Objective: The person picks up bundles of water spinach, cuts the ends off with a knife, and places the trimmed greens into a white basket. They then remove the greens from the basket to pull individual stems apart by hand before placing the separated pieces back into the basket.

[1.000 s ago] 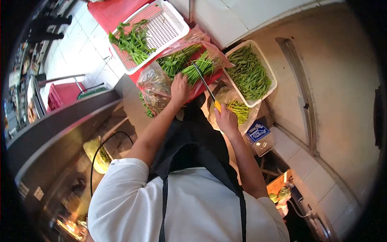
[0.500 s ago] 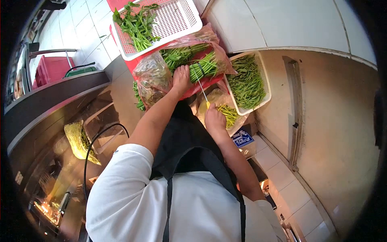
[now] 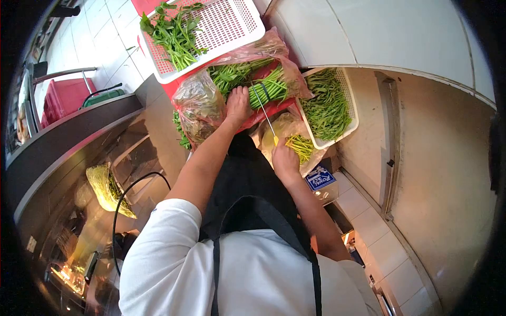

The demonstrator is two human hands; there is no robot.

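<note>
Left hand [image 3: 239, 107] reaching forward from a bent elbow, grip pressed onto the green stems [image 3: 267, 90].

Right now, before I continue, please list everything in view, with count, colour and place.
Baskets: two, white; one top left, one right
Greens: many, green; in both baskets
Banded stem bundle: one, green; centre
Knife: one, yellow handle; across the bundle
Plastic bag: one, pinkish; around the central greens
Loose stems: several, yellow-green; below right basket
"Royal Ace" label: one, blue-white; lower right
Bag: one, yellow; left
Cable: one, black; left
Bin-like object: one, pinkish-red; far left
Background clutter: uncountable; edges
Apron, shirt: one each, black, white; on person
Left hand: one, bare; at the bundle
Right hand: one, bare; on the knife
</note>
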